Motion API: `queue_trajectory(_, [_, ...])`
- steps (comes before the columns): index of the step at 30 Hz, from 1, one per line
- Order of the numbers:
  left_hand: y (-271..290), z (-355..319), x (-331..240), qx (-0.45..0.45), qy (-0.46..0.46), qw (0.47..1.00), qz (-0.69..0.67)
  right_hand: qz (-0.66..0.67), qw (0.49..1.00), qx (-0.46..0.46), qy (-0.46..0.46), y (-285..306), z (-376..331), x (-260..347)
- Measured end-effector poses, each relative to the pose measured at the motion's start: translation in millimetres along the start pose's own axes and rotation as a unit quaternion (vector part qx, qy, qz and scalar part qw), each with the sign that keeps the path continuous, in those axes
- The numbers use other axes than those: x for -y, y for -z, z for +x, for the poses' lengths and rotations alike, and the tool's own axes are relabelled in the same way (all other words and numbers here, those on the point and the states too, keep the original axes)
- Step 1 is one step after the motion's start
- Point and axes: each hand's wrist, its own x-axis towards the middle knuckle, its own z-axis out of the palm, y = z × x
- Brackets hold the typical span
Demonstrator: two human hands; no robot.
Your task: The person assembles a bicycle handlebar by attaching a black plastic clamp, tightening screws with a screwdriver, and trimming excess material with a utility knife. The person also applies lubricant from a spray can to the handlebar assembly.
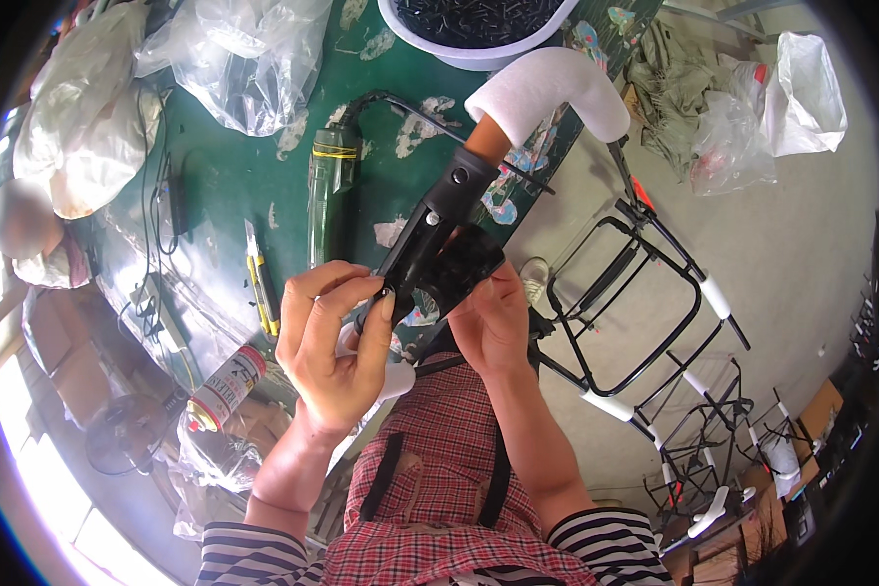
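Both hands hold a black plastic part [439, 234] over the edge of a green worktable [234, 171]. It is a long black bracket fixed to a brown curved piece whose upper end is wrapped in white foam [557, 93]. My left hand [330, 337] pinches the bracket's lower end with thumb and fingers. From the right, my right hand [493, 317] grips a flat black plate [464, 266] against the bracket. White foam also shows under my left hand.
On the table lie a glue-gun-like tool [330, 190] with a cable, a yellow utility knife [259, 283], a spray can [227, 386], clear plastic bags [249, 59] and a white basin of black small parts [479, 24]. Black metal frames [645, 303] with foam wraps stand on the floor at right.
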Motion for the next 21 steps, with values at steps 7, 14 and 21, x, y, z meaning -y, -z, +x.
queue_trajectory(7, [0, 1, 0, 0.008, -0.003, 1.0, 0.001, -0.016, 0.999, -0.028, 0.001, -9, -2, 0])
queue_trajectory(14, [-1, 3, -9, 0.069, -0.038, 0.997, -0.01, -0.042, 0.999, -0.007, -0.007, -6, -22, 8])
queue_trajectory(21, [-10, 7, -18, 0.089, -0.096, 0.991, 0.035, -0.075, 0.997, -0.02, 0.022, -24, -29, 16])
